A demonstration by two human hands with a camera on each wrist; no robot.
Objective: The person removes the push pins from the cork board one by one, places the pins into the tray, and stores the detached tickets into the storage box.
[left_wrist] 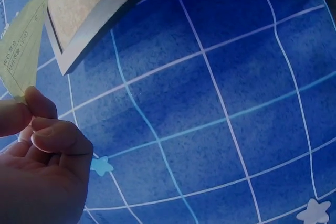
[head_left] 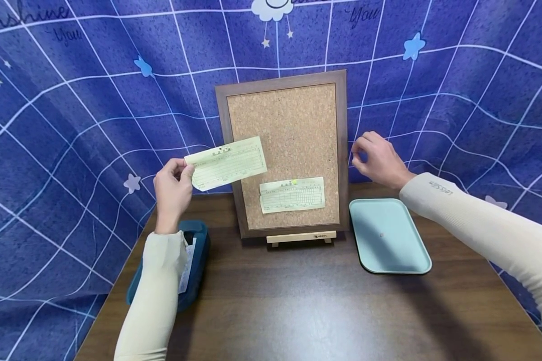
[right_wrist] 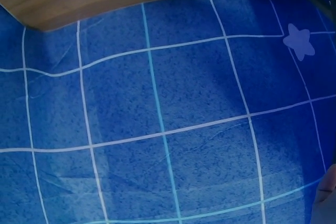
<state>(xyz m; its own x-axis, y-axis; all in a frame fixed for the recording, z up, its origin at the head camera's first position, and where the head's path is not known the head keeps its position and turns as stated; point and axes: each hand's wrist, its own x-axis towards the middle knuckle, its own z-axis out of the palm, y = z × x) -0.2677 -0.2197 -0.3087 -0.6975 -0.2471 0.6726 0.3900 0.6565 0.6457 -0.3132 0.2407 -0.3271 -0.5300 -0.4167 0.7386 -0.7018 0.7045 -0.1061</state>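
My left hand [head_left: 173, 188] pinches a pale green printed paper slip [head_left: 228, 163] by its left end, thumb against fingers. The slip is raised and tilted in front of the left edge of a framed cork board [head_left: 289, 125]. A second printed slip [head_left: 271, 198] lies flat on the lower cork, with a small yellow-green pin [head_left: 294, 182] at its top edge. To the right of the board, my right hand [head_left: 379, 158] hangs in the air with fingers curled towards the thumb. No object shows in it; a tiny one could be hidden by the fingertips.
A light blue tray [head_left: 411, 250] lies on the brown table [head_left: 275, 306], below my right hand, with a tiny speck [head_left: 381, 234] on it. Under my left forearm stands a dark blue basket [head_left: 200, 245] with papers inside. A blue grid-patterned curtain [head_left: 433, 100] hangs behind.
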